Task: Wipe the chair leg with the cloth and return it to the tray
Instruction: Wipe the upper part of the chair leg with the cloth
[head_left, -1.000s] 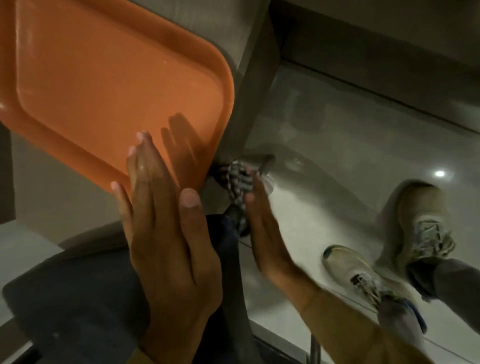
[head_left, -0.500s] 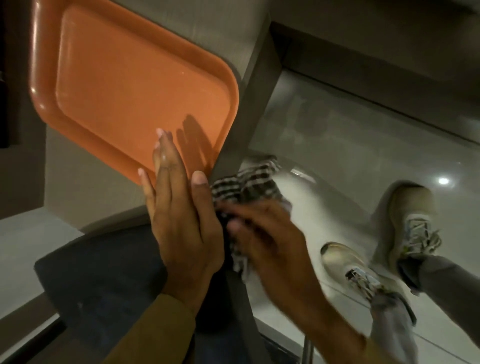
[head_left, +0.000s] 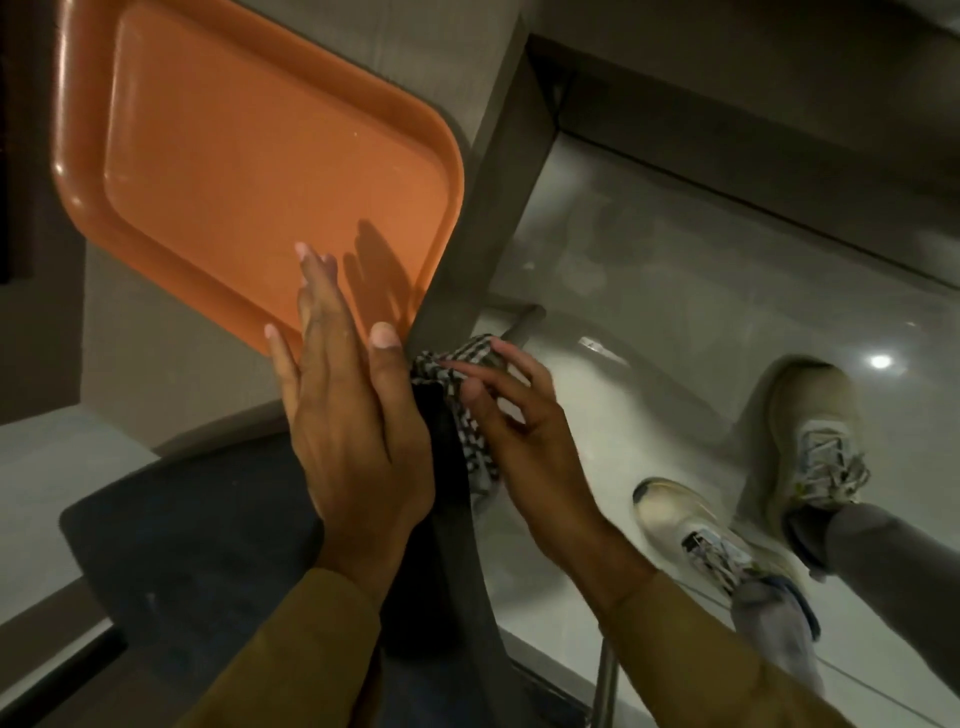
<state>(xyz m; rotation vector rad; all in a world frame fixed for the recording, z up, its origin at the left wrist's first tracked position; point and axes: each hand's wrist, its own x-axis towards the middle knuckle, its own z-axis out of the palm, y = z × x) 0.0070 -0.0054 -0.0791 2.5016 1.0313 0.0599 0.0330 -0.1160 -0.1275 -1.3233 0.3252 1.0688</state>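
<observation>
The tray (head_left: 249, 171) lies empty at 10 o'clock on the grey surface (head_left: 156, 358), its near right corner close to the surface's edge. Compared with a second ago, more of the tray is seen and it sits further right in view, so the head appears to have been turned toward it.

At centre, the left hand (head_left: 353, 436) is held flat and open, fingers (head_left: 317, 291) straight and together, holding nothing; its tips overlap the tray's near rim, and its shadow falls on the tray floor. It has been kept in much the same pose throughout.

Just right of it, at 5 o'clock from the tray, the checked cloth (head_left: 470, 415) is gripped in the right hand (head_left: 524, 441), the fingers curled narrowly round it. A second ago that hand was lower, reaching toward the floor; half a second ago the cloth had been gathered; now it is lifted to the surface's corner, beside the dark chair (head_left: 197, 545). The wiping is judged to be finished and the return under way.

The cloth must be carried up and left over the surface's edge and the tray rim. The tray floor offers ample open room, though the left hand partly blocks the nearest path. At 4 o'clock, two shoes (head_left: 727, 519) stand on the glossy floor (head_left: 649, 291), well apart from the route.
</observation>
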